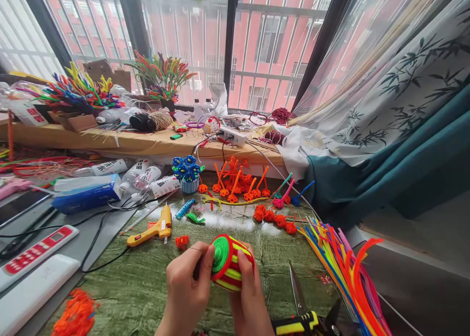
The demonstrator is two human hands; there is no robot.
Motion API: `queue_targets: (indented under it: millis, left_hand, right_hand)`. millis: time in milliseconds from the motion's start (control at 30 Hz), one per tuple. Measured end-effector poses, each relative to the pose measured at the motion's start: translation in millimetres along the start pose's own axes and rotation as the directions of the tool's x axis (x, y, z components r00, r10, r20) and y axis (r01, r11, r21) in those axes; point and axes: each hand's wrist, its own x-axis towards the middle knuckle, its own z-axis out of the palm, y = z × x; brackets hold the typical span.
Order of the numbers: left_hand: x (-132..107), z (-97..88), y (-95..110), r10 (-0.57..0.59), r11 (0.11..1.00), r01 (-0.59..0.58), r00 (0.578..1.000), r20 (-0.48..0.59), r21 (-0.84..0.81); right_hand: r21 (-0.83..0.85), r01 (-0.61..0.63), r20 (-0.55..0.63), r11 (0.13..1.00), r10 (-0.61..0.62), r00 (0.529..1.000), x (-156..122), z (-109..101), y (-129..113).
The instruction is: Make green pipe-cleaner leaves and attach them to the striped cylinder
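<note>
Pot [229, 270]: red, green and yellow, perhaps wound pipe cleaners, held on its side above the mat [139, 287]
Left hand [187, 289]: fingers curled, thumb pressed on the green end
Right hand [250, 297]: fingers wrapped round the far side
Nearby: glue gun [150, 232] left, scissors [295, 289] right

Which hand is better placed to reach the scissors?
Probably the right hand: the scissors lie just beside it, while the left hand sits across the striped pipe-cleaner drum both hands grip.
</note>
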Motion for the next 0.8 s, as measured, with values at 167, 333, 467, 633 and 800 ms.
queue_targets:
  millis: [167, 333, 467, 633, 800]
  left_hand:
    - [6.5, 5.3, -0.8, 0.019, 0.999, -0.021, 0.999, 0.039, 0.049]
    - [13.7, 2.3, -5.9, -0.018, 0.998, 0.011, 0.99, 0.142, 0.056]
    - [18.9, -6.9, -16.7, -0.036, 0.999, 0.036, 0.975, 0.218, 0.006]
    - [15.8, -6.6, -33.9, 0.032, 0.997, -0.009, 0.958, 0.284, -0.08]
    - [5.2, 5.2, -47.4, 0.067, 0.993, -0.043, 0.971, 0.23, -0.106]
  right_hand:
    - [0.0, -0.038, 0.038, 0.999, 0.038, 0.999, 15.5, -7.7, 10.3]
    - [0.019, -0.056, 0.084, 0.998, 0.054, 0.995, 27.8, -21.9, 17.2]
    - [-0.038, -0.035, 0.108, 0.999, 0.039, 0.993, 31.1, -23.2, 12.0]
    - [-0.113, 0.055, 0.088, 0.992, -0.045, 0.995, 28.7, -19.6, 7.6]
    - [-0.164, 0.111, -0.046, 0.98, -0.12, 0.992, 29.6, -19.4, 18.4]
